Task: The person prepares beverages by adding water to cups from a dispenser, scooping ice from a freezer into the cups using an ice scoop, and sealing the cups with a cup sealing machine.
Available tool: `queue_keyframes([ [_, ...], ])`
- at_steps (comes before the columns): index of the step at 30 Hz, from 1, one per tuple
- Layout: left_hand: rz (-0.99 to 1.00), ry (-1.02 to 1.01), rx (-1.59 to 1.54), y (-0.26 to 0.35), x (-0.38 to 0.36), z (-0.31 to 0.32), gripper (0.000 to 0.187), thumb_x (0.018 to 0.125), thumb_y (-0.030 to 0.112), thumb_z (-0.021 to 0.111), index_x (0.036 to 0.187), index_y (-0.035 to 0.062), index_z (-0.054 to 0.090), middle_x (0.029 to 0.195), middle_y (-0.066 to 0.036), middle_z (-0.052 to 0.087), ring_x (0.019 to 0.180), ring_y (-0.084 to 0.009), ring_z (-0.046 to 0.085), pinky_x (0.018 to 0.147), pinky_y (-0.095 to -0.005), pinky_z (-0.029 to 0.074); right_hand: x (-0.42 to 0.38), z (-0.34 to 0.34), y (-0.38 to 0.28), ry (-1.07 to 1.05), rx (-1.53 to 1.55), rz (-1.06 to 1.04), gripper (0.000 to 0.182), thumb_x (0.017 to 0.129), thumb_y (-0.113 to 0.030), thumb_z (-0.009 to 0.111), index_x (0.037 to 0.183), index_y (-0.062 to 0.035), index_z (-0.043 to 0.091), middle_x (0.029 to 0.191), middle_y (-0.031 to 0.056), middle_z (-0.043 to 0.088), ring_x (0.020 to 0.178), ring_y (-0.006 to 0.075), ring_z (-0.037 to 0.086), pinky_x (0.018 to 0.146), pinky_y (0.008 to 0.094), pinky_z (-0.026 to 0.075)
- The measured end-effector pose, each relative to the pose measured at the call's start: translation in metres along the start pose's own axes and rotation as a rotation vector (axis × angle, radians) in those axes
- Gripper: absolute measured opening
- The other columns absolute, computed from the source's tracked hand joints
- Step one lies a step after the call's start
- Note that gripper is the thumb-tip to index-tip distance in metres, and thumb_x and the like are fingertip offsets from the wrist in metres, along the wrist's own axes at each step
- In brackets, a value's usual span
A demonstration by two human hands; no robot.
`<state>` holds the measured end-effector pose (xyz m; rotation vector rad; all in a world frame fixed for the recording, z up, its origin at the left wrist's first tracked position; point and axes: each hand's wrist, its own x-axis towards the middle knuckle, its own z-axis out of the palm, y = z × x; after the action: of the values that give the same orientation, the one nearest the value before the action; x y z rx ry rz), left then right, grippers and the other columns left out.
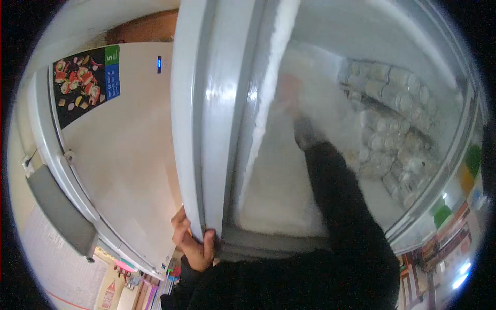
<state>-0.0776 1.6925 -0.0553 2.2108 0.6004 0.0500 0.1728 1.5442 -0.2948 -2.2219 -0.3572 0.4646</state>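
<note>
A frosty chest freezer (212, 119) fills the middle and right, its inside wall edged with thick white ice (266, 98). My left hand (195, 243) grips the near end of its pale rim, thumb on one side and fingers on the other. My right arm, in a black sleeve, reaches down into the freezer. Within the hazy interior my right hand (291, 93) shows only as a blurred pinkish shape near the icy wall, so its fingers cannot be made out. To its right lie clear plastic-wrapped packs (395, 93) of several pale round containers.
A white appliance (124, 150) with a food-picture sticker (80, 80) and small blue display (159, 64) stands at left. A grey flap-like handle (62, 212) juts from its side. Shelves with colourful items (147, 294) appear at lower left.
</note>
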Motion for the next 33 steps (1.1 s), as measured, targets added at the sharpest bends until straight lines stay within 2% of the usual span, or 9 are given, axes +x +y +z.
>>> queue_keyframes([
  [2, -0.01, -0.037, 0.032, 0.003, -0.001, -0.005, 0.049, 0.078, 0.014, 0.057, 0.115, 0.0103, 0.025, 0.113, -0.028, 0.037, 0.103, -0.0321, 0.04, 0.086, -0.0435, 0.03, 0.007, 0.004, 0.012, -0.033, 0.014, 0.064, 0.019, 0.078, -0.02, 0.048, 0.079, -0.0033, 0.057, 0.082, 0.0092, 0.055, 0.074, 0.022, 0.052, 0.075, 0.0371, 0.037],
  [6, -0.024, 0.019, -0.048, 0.002, -0.002, 0.001, 0.049, 0.078, 0.017, 0.058, 0.114, 0.0103, 0.026, 0.111, -0.027, 0.037, 0.103, -0.0319, 0.04, 0.086, -0.0437, 0.03, -0.008, -0.025, -0.019, 0.037, 0.026, -0.044, 0.019, 0.079, -0.02, 0.048, 0.08, -0.0032, 0.056, 0.083, 0.0092, 0.055, 0.075, 0.0217, 0.052, 0.076, 0.0369, 0.037],
  [13, -0.015, -0.028, -0.026, 0.0, 0.0, 0.001, 0.051, 0.078, 0.018, 0.058, 0.115, 0.0131, 0.024, 0.111, -0.026, 0.036, 0.103, -0.0323, 0.04, 0.085, -0.0445, 0.031, -0.047, 0.003, -0.003, -0.073, 0.024, -0.009, 0.018, 0.08, -0.019, 0.047, 0.081, -0.003, 0.056, 0.085, 0.009, 0.054, 0.076, 0.0213, 0.052, 0.077, 0.0366, 0.037],
  [16, -0.01, 0.03, -0.081, -0.001, -0.002, 0.003, 0.049, 0.081, 0.027, 0.054, 0.114, 0.0071, 0.023, 0.113, -0.02, 0.035, 0.102, -0.0271, 0.037, 0.086, -0.0403, 0.027, -0.074, -0.027, -0.012, -0.057, 0.007, -0.085, 0.018, 0.08, -0.019, 0.047, 0.082, -0.003, 0.055, 0.086, 0.009, 0.054, 0.077, 0.0211, 0.051, 0.078, 0.0364, 0.037],
  [19, -0.054, -0.01, -0.045, 0.002, -0.001, -0.001, 0.05, 0.078, 0.018, 0.058, 0.115, 0.0121, 0.025, 0.112, -0.026, 0.036, 0.103, -0.0315, 0.04, 0.085, -0.043, 0.031, -0.04, -0.006, 0.005, -0.072, -0.011, -0.005, 0.018, 0.081, -0.019, 0.047, 0.082, -0.0029, 0.055, 0.087, 0.0089, 0.054, 0.078, 0.0209, 0.051, 0.079, 0.0363, 0.037],
  [22, -0.003, -0.01, -0.02, 0.0, 0.0, -0.002, 0.049, 0.078, 0.017, 0.058, 0.114, 0.0106, 0.025, 0.112, -0.027, 0.036, 0.102, -0.0313, 0.04, 0.085, -0.0426, 0.031, 0.0, 0.004, 0.004, -0.104, -0.047, 0.109, 0.018, 0.081, -0.019, 0.046, 0.083, -0.0029, 0.055, 0.088, 0.0088, 0.054, 0.078, 0.0208, 0.051, 0.079, 0.0361, 0.037],
  [26, 0.004, -0.001, -0.013, 0.002, 0.001, 0.0, 0.049, 0.079, 0.015, 0.056, 0.115, 0.0104, 0.024, 0.112, -0.026, 0.036, 0.103, -0.0308, 0.04, 0.086, -0.0422, 0.031, -0.005, -0.011, -0.013, -0.045, -0.064, 0.025, 0.018, 0.081, -0.019, 0.046, 0.084, -0.0028, 0.055, 0.09, 0.0088, 0.053, 0.079, 0.0205, 0.051, 0.08, 0.0359, 0.036],
  [29, -0.006, -0.022, 0.023, 0.001, -0.003, 0.0, 0.051, 0.082, 0.027, 0.051, 0.117, 0.0054, 0.019, 0.117, -0.021, 0.033, 0.105, -0.029, 0.036, 0.089, -0.0424, 0.025, -0.005, 0.0, 0.001, -0.07, -0.074, 0.056, 0.018, 0.082, -0.019, 0.046, 0.084, -0.0027, 0.054, 0.09, 0.0087, 0.053, 0.08, 0.0203, 0.051, 0.08, 0.0358, 0.036],
  [33, 0.015, -0.027, 0.054, -0.001, -0.004, -0.001, 0.05, 0.082, 0.025, 0.051, 0.117, 0.0053, 0.02, 0.116, -0.021, 0.033, 0.106, -0.0289, 0.035, 0.09, -0.0422, 0.024, 0.012, -0.003, 0.005, -0.13, -0.124, 0.165, 0.018, 0.082, -0.018, 0.045, 0.085, -0.0026, 0.054, 0.092, 0.0086, 0.053, 0.081, 0.0201, 0.05, 0.081, 0.0356, 0.036],
])
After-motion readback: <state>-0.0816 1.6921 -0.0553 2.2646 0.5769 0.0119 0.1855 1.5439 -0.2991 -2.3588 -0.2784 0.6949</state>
